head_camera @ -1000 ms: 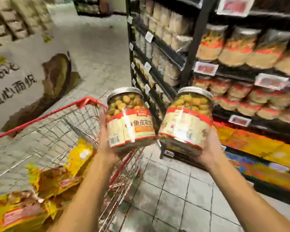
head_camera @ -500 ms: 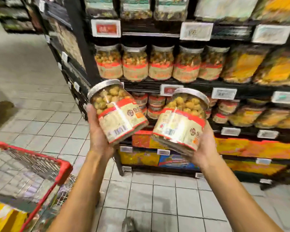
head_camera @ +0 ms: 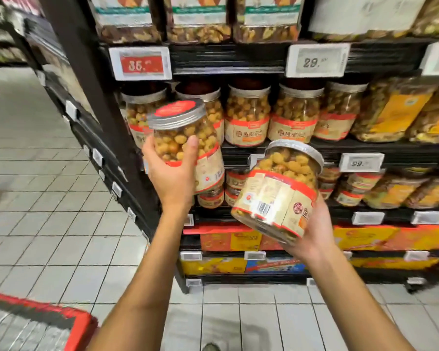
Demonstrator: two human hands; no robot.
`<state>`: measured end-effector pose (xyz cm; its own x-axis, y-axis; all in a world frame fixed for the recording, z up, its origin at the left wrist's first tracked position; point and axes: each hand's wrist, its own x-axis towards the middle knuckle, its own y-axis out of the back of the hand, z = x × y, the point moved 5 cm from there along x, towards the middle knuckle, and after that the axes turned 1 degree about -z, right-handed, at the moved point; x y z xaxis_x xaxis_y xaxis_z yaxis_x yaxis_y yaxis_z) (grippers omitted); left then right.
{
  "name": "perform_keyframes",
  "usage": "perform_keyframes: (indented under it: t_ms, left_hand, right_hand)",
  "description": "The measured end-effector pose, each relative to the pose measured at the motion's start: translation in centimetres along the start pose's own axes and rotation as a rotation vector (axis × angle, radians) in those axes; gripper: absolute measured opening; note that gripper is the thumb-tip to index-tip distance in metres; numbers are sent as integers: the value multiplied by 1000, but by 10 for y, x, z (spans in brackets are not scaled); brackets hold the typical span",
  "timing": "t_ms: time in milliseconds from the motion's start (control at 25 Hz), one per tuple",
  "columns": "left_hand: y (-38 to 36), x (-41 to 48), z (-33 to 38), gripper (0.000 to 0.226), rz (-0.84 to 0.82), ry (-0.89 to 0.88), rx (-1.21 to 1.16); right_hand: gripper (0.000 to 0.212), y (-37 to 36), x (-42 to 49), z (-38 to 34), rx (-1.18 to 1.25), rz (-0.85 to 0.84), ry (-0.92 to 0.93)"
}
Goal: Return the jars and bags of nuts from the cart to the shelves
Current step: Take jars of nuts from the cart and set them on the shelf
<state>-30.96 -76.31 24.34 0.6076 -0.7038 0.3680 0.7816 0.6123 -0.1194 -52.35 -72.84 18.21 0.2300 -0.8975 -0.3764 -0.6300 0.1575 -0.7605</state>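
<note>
Clear plastic, banded in red and packed with pale coated nuts, fills both of your hands. Your left grip point(head_camera: 173, 176) curls around the upper body of a clear plastic jar with a silver-rimmed red lid point(head_camera: 205, 150), thumb across its front. You hold it raised and tilted just in front of the row of matching red-labelled jars point(head_camera: 249, 115) on the black metal shelf point(head_camera: 340, 145).

Your right grip point(head_camera: 314, 234) cups the base of a second clear plastic jar with a silver lid point(head_camera: 276, 193). It sits lower and leans left, in front of the shelf level below and apart from it.

So both jars are out of the cart, but neither is shelved yet. The left one looks closest to done, since it hangs right at the row where its twins stand. Whether a free slot waits behind it you cannot tell, because the jar itself hides that spot. The right one looks likely to follow onto the same row.

As for what is left, only a corner of the red-rimmed wire cart point(head_camera: 61, 317) shows at the lower left, and its contents are out of view. You cannot tell how many jars or bags of nuts remain in it. Judge this as mid-delivery of one pair, with the rest of the job unknown.
</note>
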Motion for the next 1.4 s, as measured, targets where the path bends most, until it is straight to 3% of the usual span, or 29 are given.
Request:
perform_keyframes:
  t_ms: [240, 680, 800, 920, 1000, 1120, 1200, 1320, 1400]
  left_hand:
    - [-32, 21, -22, 87, -2, -117, 103]
    - [-82, 39, -37, 99, 97, -145, 356]
    - [-56, 19, -41, 78, 42, -389, 453]
    - [-42, -10, -55, 53, -160, -762, 807]
    - [-50, -11, -62, 60, -263, -861, 930]
    - [-64, -2, -62, 76, -269, -874, 970]
    - [-66, 2, -61, 75, -265, -870, 983]
    - [-67, 12, -50, 62, -293, -861, 1006]
    - [-65, 11, -37, 41, -272, -773, 886]
  right_hand:
    - [46, 3, 32, -14, -52, 107, 20]
    - [52, -10, 72, -49, -231, 26, -19]
    - [49, -17, 84, -51, -256, 22, -14]
    - [50, -26, 92, -52, -270, -10, -17]
    - [51, -32, 96, -50, -274, -33, -18]
    - [50, -35, 98, -47, -263, -30, -7]
    - [48, -37, 99, -46, -257, -20, 11]
    - [47, -40, 99, -49, -273, -7, 53]
    - [47, -41, 97, -50, -301, 6, 88]
